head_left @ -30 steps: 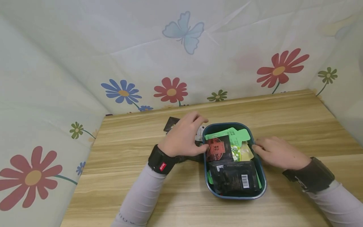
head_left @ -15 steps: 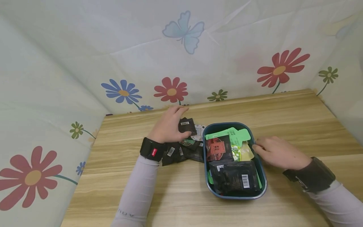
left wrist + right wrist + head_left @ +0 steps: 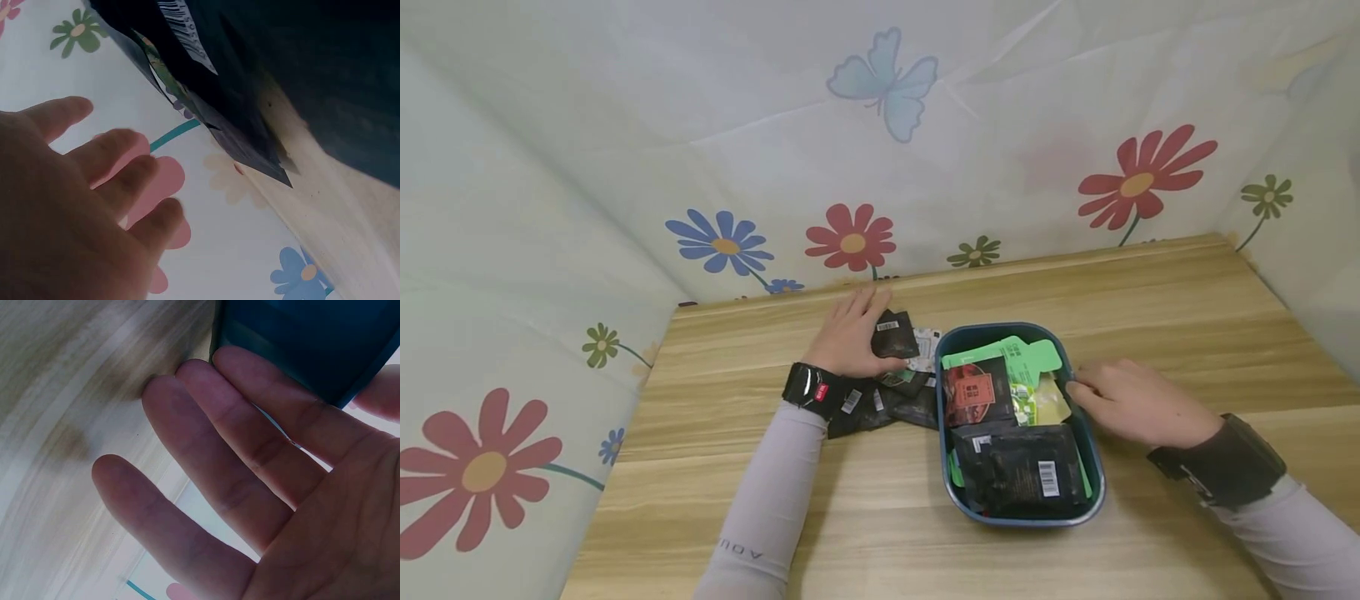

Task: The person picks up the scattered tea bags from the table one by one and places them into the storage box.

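Standing between empty, spread left grip point(image 3: 847, 340) and straight-fingered right grip point(image 3: 1145, 405) touching it, blue bin point(image 3: 1033, 522) adjoins packets point(image 3: 897, 337) before flowered cloth point(image 3: 700, 150).

Surface point(image 3: 1037, 292): I have room behind the bin point(image 3: 1037, 522);
Left: black packets point(image 3: 913, 407) block me;
Right: right fingers point(image 3: 194, 440) block me

Small screened-off booth point(image 3: 512, 217), creased flower-print sheeting point(image 3: 700, 108) on three sides, wood-grain tabletop point(image 3: 730, 358) between

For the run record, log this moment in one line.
left hand: at flat black packets on wood-grain tabletop | right hand: beside blue rounded-rectangular bin | bin: holds assorted packets
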{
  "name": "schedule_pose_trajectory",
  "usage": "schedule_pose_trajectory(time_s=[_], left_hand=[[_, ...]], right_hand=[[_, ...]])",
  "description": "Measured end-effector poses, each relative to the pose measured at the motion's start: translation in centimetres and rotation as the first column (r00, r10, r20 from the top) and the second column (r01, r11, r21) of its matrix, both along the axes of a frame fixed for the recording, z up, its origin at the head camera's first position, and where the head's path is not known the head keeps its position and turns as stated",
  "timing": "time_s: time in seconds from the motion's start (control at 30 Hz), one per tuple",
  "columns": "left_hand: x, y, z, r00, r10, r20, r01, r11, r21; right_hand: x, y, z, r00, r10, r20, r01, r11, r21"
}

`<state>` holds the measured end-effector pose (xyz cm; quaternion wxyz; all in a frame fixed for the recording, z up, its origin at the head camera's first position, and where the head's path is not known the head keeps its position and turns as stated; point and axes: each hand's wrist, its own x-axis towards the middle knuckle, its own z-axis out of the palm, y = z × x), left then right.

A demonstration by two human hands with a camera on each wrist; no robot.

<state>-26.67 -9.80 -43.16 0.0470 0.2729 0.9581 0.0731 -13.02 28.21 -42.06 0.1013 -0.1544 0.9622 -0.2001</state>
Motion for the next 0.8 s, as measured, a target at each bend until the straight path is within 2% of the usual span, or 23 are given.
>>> schedule_pose_trajectory(time_s=[0.13,0.37,0.8], left_hand=[[0.09,0.19,-0.03,1.000,0.003,0.018,-0.002,1.000,-0.011],[0.19,0.53,0.07,0.996,0.047,0.075,-0.045,0.999,-0.023],[0.01,0.51,-0.63,0.992,0.077,0.098,-0.077,0.997,-0.010]], right_hand=[[-0.08,-0.06,0.11,1.000,-0.001,0.007,0.001,1.000,0.000],[-0.06,0.01,0.20,1.000,0.000,0.013,0.000,1.000,-0.006],[0.03,-0.04,0.21,1.000,-0.001,0.009,0.001,1.000,-0.005]])
